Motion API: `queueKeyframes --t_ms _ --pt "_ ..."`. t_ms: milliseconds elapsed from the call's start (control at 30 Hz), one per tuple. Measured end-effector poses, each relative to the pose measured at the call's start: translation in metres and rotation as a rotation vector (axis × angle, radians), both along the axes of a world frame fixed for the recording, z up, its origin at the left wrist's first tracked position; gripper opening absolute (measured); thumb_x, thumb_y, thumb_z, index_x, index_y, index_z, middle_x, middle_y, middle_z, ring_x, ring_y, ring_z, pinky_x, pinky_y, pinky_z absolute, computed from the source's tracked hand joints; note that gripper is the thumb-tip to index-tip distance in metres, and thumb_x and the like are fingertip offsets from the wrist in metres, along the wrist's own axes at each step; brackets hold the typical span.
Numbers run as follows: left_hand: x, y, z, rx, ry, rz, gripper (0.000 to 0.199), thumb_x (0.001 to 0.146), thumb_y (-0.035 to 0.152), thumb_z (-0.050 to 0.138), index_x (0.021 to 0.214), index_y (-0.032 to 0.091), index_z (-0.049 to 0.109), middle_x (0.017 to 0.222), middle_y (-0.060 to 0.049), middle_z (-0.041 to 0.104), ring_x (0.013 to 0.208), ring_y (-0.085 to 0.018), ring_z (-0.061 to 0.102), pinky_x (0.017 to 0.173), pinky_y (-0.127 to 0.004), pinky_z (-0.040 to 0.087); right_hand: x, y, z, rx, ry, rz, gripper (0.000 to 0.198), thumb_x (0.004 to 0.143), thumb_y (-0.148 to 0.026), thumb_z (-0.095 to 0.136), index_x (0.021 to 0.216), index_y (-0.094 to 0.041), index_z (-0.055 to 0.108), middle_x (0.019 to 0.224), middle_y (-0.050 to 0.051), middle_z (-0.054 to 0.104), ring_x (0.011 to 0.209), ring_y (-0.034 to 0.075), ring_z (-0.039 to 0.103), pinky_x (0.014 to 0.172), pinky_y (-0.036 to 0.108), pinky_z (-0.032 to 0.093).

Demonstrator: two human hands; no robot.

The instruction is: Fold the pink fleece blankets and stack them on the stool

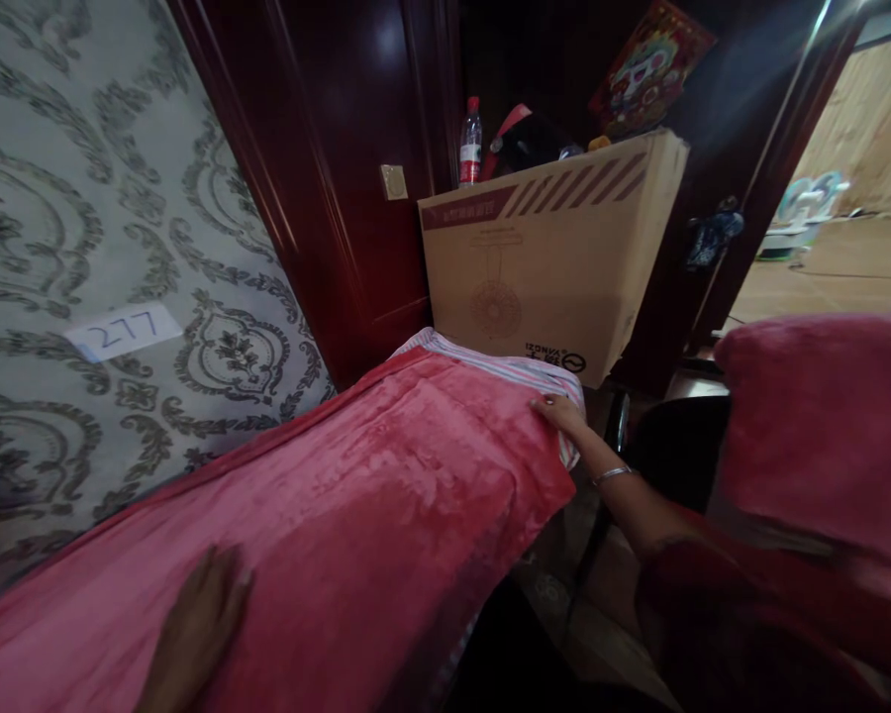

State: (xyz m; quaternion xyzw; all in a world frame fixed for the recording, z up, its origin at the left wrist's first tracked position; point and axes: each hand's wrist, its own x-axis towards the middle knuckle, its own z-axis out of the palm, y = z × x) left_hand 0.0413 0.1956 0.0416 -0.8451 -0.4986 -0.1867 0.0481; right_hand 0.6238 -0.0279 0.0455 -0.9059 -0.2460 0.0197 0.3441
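A pink plush blanket covers a long surface that runs from the lower left toward the middle. At its far end a striped cloth edge shows from under the pink pile. My left hand lies flat on the blanket at the lower left, fingers stretched out and holding nothing. At the far right corner, my right hand is closed on the blanket's edge beside the striped cloth. A silver bracelet circles my right wrist.
Beyond the far end stands a large cardboard box, with a red-capped bottle behind it. Patterned wallpaper borders the left side. Another pink plush cloth is at the right. An open doorway shows a fan.
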Motion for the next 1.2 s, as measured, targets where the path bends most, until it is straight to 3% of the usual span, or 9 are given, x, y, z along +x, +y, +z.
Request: queueKeyframes --t_ms 167,267,367,467,600,833,1033,1100,1200 --pt "0.024 0.009 -0.027 0.094 0.148 0.011 0.067 0.088 0.045 0.021 0.132 0.009 0.057 0.137 -0.017 0.059 0.13 -0.032 0.05 0.107 -0.049 0.041 -0.047 0.01 0.002 -0.119 -0.161 0.157 0.035 0.091 -0.025 0.055 0.124 -0.015 0.064 0.119 0.016 0.066 0.107 0.026 0.063 0.087 0.029 0.045" --pt "0.019 0.008 -0.03 0.145 0.133 -0.011 0.071 0.086 0.049 0.018 0.129 0.008 0.059 0.133 -0.018 0.061 0.128 -0.032 0.053 0.107 -0.046 0.041 -0.072 0.012 0.006 -0.207 -0.254 0.36 0.031 0.095 -0.032 0.052 0.12 -0.02 0.066 0.115 0.012 0.065 0.103 0.023 0.064 0.084 0.027 0.044" --pt "0.017 0.008 -0.028 0.161 0.136 -0.034 0.073 0.086 0.049 0.017 0.126 0.005 0.06 0.131 -0.02 0.062 0.125 -0.033 0.055 0.108 -0.046 0.04 -0.078 0.013 0.015 -0.294 -0.286 0.386 0.035 0.098 -0.034 0.045 0.121 -0.019 0.066 0.116 0.012 0.064 0.102 0.023 0.065 0.082 0.028 0.045" --pt "0.019 0.008 -0.027 0.157 0.13 -0.021 0.072 0.087 0.049 0.018 0.126 0.007 0.061 0.13 -0.018 0.064 0.124 -0.031 0.056 0.107 -0.045 0.041 -0.077 0.018 0.022 -0.361 -0.276 0.397 0.038 0.094 -0.032 0.052 0.127 -0.018 0.063 0.124 0.014 0.061 0.103 0.025 0.065 0.082 0.029 0.045" --pt "0.02 0.006 -0.026 0.143 0.119 -0.012 0.073 0.087 0.05 0.018 0.126 0.007 0.061 0.132 -0.018 0.062 0.125 -0.032 0.055 0.106 -0.046 0.042 -0.073 0.028 0.025 -0.367 -0.25 0.495 0.032 0.089 -0.029 0.057 0.117 -0.018 0.068 0.116 0.014 0.067 0.106 0.026 0.063 0.084 0.029 0.044" --pt "0.021 0.004 -0.022 0.11 0.12 -0.012 0.073 0.087 0.05 0.017 0.127 0.007 0.061 0.132 -0.018 0.062 0.126 -0.032 0.054 0.106 -0.046 0.042 -0.016 0.025 0.033 -0.299 -0.107 0.44 0.021 0.084 -0.024 0.057 0.093 -0.013 0.073 0.094 0.011 0.071 0.087 0.022 0.064 0.071 0.026 0.045" --pt "0.022 0.004 -0.024 0.098 0.101 0.006 0.074 0.087 0.051 0.016 0.127 0.007 0.061 0.134 -0.018 0.061 0.127 -0.032 0.053 0.106 -0.047 0.042 -0.007 0.024 0.023 -0.155 0.074 0.571 0.049 0.082 -0.036 0.063 0.126 -0.014 0.062 0.092 0.003 0.07 0.074 0.014 0.062 0.062 0.02 0.046" --pt "0.023 0.004 -0.023 0.086 0.095 0.005 0.075 0.087 0.052 0.016 0.127 0.006 0.06 0.134 -0.019 0.06 0.128 -0.033 0.052 0.105 -0.049 0.042 -0.008 0.029 0.02 -0.158 0.094 0.539 0.051 0.076 -0.038 0.07 0.121 -0.014 0.065 0.087 0.002 0.07 0.073 0.015 0.061 0.062 0.021 0.046" --pt "0.023 0.002 -0.021 0.065 0.084 0.009 0.077 0.087 0.053 0.016 0.127 0.005 0.06 0.135 -0.021 0.059 0.127 -0.034 0.053 0.105 -0.05 0.043 0.001 0.034 0.023 -0.232 0.043 0.38 0.033 0.075 -0.037 0.071 0.099 -0.014 0.072 0.085 0.004 0.07 0.078 0.019 0.063 0.066 0.023 0.047"
